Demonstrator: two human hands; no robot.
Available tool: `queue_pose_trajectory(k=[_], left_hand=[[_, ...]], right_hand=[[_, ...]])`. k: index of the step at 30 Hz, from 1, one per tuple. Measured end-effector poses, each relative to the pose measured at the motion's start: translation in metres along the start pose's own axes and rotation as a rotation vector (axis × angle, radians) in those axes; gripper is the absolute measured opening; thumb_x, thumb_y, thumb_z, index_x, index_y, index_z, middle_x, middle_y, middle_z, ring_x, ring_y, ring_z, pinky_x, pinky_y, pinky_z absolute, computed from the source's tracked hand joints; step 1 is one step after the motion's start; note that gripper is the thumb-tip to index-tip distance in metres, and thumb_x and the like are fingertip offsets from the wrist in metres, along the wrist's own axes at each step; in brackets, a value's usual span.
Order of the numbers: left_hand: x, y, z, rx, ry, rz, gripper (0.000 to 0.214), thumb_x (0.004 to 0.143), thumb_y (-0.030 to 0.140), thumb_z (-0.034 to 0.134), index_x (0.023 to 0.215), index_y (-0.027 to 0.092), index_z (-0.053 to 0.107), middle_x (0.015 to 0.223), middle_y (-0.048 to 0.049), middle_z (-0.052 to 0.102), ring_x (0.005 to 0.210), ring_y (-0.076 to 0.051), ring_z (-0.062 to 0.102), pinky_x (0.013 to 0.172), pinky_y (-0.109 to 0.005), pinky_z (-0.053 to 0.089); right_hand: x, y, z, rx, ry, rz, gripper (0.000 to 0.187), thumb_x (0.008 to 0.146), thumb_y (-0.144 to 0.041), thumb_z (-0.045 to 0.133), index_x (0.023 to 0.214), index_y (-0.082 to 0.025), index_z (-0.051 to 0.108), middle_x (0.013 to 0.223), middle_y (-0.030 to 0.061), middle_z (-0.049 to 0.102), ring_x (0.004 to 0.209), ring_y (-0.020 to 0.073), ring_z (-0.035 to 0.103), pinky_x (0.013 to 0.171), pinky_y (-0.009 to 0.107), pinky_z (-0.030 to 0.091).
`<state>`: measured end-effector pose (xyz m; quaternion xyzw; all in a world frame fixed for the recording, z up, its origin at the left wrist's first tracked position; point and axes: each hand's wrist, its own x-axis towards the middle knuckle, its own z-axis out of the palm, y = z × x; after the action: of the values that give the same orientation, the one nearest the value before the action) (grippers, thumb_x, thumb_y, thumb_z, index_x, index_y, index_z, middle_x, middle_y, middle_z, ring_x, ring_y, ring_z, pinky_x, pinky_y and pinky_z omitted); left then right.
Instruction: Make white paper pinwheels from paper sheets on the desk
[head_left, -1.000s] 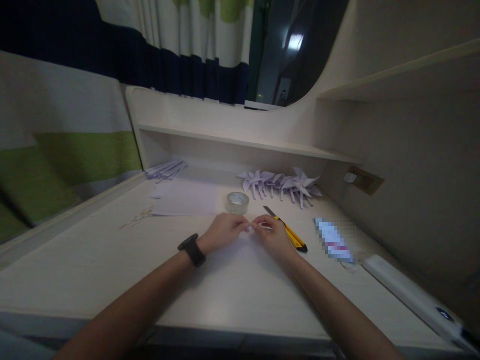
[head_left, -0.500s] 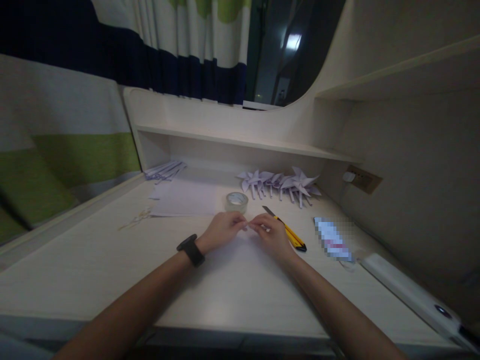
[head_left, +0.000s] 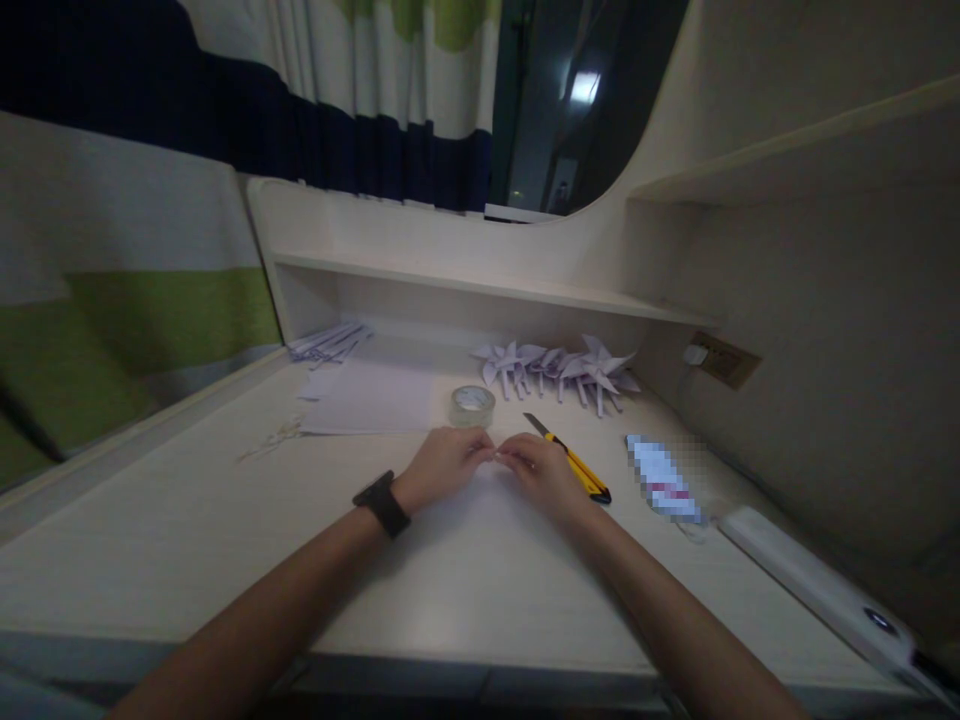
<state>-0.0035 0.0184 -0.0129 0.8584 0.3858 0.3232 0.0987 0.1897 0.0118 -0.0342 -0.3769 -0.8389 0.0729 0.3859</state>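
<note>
My left hand [head_left: 446, 465] and my right hand [head_left: 544, 472] meet fingertip to fingertip above the middle of the desk. Both are closed in a pinch. Whatever lies between the fingertips is too small and hidden to name. Just behind my left hand stands a roll of clear tape [head_left: 472, 406]. A yellow utility knife [head_left: 577, 465] with its blade out lies right beside my right hand. Farther back, several white paper pinwheels [head_left: 559, 370] rest against the shelf unit. White paper sheets [head_left: 375, 395] lie to the left of the tape.
Rolled paper sticks [head_left: 330, 342] are piled at the back left, with several small cotton-swab-like sticks [head_left: 277, 436] nearer. On the right lie a blurred-out phone [head_left: 664, 478] and a long white lamp-like bar [head_left: 814, 575]. A plug sits in the wall socket [head_left: 721, 360].
My hands stay pinched together in nearly the same spot, with the fingers shifting only slightly. The things on the desk keep their places.
</note>
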Motion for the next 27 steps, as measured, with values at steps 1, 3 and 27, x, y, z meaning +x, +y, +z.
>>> queue_pose_trajectory(k=[1,3,27], left_hand=[[0.000,0.000,0.000,0.022,-0.010,0.008,0.015,0.088,0.026,0.054,0.084,0.019,0.067,0.081,-0.0018,0.071,0.074,-0.016,0.064,0.064,-0.024,0.041],[-0.001,-0.001,0.000,0.070,-0.034,0.025,0.016,0.088,0.027,0.053,0.085,0.020,0.067,0.081,-0.0019,0.071,0.075,-0.017,0.064,0.065,-0.024,0.041],[0.004,-0.019,-0.004,0.144,0.202,0.349,0.022,0.085,0.030,0.062,0.104,0.023,0.066,0.104,-0.0058,0.070,0.100,-0.021,0.061,0.089,-0.037,0.042]], right_hand=[[0.000,0.000,-0.001,-0.022,-0.036,-0.014,0.013,0.087,-0.017,0.054,0.087,-0.019,0.067,0.089,0.0057,0.068,0.081,0.0171,0.062,0.075,0.027,0.047],[0.000,-0.001,-0.003,-0.072,-0.111,-0.040,0.016,0.089,-0.018,0.050,0.089,-0.018,0.066,0.089,0.0065,0.067,0.081,0.0168,0.061,0.074,0.027,0.046],[0.000,-0.001,-0.005,-0.067,0.231,0.098,0.009,0.079,-0.026,0.066,0.083,-0.022,0.073,0.076,0.0034,0.073,0.063,0.0172,0.065,0.065,0.028,0.050]])
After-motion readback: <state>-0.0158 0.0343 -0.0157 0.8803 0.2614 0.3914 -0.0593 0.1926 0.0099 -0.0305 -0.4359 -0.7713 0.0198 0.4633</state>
